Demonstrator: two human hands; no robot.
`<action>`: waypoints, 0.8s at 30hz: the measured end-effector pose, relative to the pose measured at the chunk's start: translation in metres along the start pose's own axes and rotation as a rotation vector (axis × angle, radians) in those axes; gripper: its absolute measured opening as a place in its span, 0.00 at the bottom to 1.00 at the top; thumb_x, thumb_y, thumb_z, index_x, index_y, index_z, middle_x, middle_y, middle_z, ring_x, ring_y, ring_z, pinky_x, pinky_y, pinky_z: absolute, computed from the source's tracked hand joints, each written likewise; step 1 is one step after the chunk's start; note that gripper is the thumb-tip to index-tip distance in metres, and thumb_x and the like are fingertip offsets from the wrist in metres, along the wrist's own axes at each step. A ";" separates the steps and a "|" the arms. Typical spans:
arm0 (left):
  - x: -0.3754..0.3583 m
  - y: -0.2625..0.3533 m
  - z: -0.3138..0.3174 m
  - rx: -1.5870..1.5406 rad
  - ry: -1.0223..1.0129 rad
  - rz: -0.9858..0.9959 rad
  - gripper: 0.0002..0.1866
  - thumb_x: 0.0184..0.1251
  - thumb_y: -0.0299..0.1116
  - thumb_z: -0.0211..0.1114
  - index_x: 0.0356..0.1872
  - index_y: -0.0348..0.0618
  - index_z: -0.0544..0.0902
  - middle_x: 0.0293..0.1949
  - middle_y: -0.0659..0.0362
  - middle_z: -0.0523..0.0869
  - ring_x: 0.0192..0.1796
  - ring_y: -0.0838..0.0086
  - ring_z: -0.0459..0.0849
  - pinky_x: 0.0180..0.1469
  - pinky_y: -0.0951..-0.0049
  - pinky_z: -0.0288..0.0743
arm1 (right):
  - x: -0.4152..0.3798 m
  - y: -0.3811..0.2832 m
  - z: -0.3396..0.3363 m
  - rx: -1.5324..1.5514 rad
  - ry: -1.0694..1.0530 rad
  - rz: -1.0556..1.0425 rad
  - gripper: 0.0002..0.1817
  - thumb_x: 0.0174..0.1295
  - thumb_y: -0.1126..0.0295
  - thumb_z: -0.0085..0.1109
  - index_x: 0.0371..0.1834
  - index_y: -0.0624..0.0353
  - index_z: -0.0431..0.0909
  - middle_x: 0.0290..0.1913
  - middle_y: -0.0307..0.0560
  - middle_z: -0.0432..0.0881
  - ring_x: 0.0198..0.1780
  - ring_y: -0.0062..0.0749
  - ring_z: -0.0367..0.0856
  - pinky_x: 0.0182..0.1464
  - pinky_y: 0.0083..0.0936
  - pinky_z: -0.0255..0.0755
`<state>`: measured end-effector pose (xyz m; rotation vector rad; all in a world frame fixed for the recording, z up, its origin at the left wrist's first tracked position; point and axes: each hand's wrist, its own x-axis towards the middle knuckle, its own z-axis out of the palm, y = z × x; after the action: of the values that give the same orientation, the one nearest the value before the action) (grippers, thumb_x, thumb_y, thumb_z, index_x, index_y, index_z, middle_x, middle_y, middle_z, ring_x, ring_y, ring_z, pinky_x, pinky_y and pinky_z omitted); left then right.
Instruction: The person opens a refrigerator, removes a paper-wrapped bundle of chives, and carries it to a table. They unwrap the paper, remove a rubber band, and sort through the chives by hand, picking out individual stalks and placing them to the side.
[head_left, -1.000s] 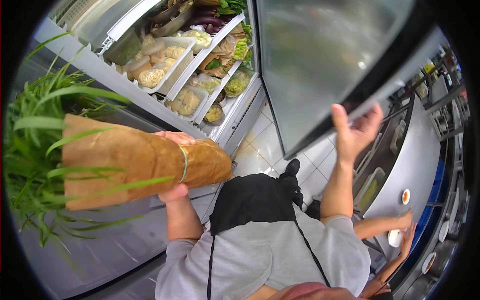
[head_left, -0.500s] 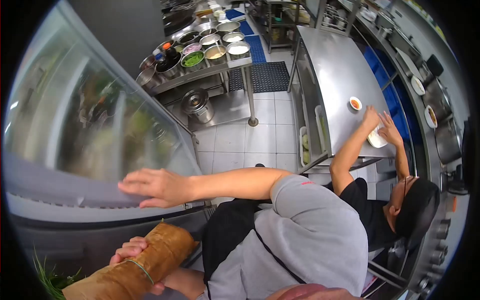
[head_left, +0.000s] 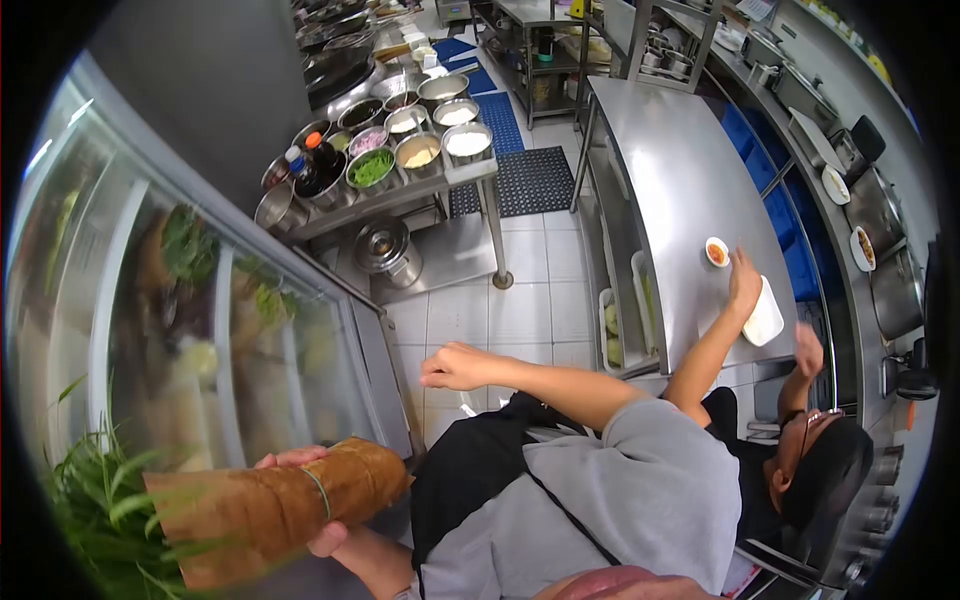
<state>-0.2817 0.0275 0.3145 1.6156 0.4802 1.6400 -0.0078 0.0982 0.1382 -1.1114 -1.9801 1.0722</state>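
Note:
My left hand (head_left: 328,540) holds a long bundle wrapped in brown paper (head_left: 270,500), with a thin green band around it. Fingertips show at its upper side and the thumb below. Long green leaves (head_left: 110,500) stick out of the bundle's left end. Up and to the right, my right hand (head_left: 455,367) hangs in the air with its fingers curled in and nothing visible in them. It is apart from the glass door (head_left: 220,330), behind which leafy greens show blurred.
Metal bowls of chopped food (head_left: 372,170) and bottles (head_left: 315,165) stand on a steel table. A lidded pot (head_left: 388,250) sits on its lower shelf. At the right, a co-worker in black (head_left: 830,465) reaches over a steel counter (head_left: 670,150) with a white tray (head_left: 765,315).
My right hand has left the door's edge, moved right and curled its fingers. The bundle has turned closer to level, and more leaves show. The co-worker's hands have moved apart.

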 end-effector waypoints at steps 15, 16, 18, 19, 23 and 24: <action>0.146 -0.166 0.104 -0.217 0.051 -0.321 0.52 0.42 0.49 0.74 0.68 0.29 0.62 0.50 0.41 0.78 0.51 0.54 0.80 0.57 0.55 0.75 | -0.014 0.062 -0.188 0.150 0.316 0.297 0.25 0.64 0.49 0.61 0.22 0.61 0.76 0.21 0.47 0.77 0.24 0.31 0.74 0.28 0.34 0.66; 0.156 -0.174 0.115 -0.216 0.061 -0.333 0.51 0.43 0.48 0.74 0.67 0.29 0.62 0.50 0.41 0.78 0.52 0.53 0.81 0.59 0.54 0.75 | -0.009 0.049 -0.194 0.147 0.448 0.148 0.21 0.62 0.50 0.65 0.29 0.60 0.79 0.29 0.47 0.80 0.32 0.32 0.76 0.34 0.33 0.69; 0.180 -0.187 0.149 -0.259 -0.013 -0.411 0.48 0.45 0.45 0.74 0.66 0.30 0.64 0.52 0.41 0.79 0.53 0.53 0.81 0.60 0.53 0.76 | -0.002 0.012 -0.215 0.098 0.577 -0.040 0.22 0.56 0.54 0.72 0.45 0.58 0.79 0.47 0.48 0.79 0.49 0.33 0.76 0.48 0.32 0.71; 0.185 -0.202 0.158 -0.298 -0.096 -0.495 0.43 0.48 0.41 0.73 0.65 0.33 0.66 0.53 0.44 0.80 0.54 0.56 0.82 0.57 0.56 0.78 | 0.005 -0.009 -0.227 0.067 0.547 -0.102 0.29 0.52 0.56 0.76 0.54 0.58 0.77 0.55 0.47 0.77 0.58 0.34 0.74 0.56 0.33 0.70; 0.210 -0.231 0.208 -0.093 -0.201 -0.302 0.36 0.46 0.40 0.80 0.56 0.36 0.75 0.47 0.54 0.85 0.48 0.71 0.84 0.53 0.67 0.78 | 0.046 -0.043 -0.239 0.137 0.420 -0.144 0.55 0.39 0.65 0.84 0.70 0.64 0.58 0.65 0.48 0.68 0.65 0.36 0.70 0.66 0.36 0.65; 0.207 -0.236 0.217 -0.111 -0.138 -0.277 0.39 0.42 0.41 0.81 0.56 0.34 0.74 0.48 0.52 0.84 0.49 0.69 0.83 0.55 0.66 0.77 | 0.051 -0.028 -0.232 0.237 0.485 -0.108 0.51 0.39 0.67 0.83 0.68 0.64 0.61 0.61 0.48 0.72 0.62 0.34 0.73 0.63 0.34 0.68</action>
<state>0.0083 0.2762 0.3081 1.4947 0.5072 1.3181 0.1452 0.2151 0.2796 -1.0086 -1.4736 0.8553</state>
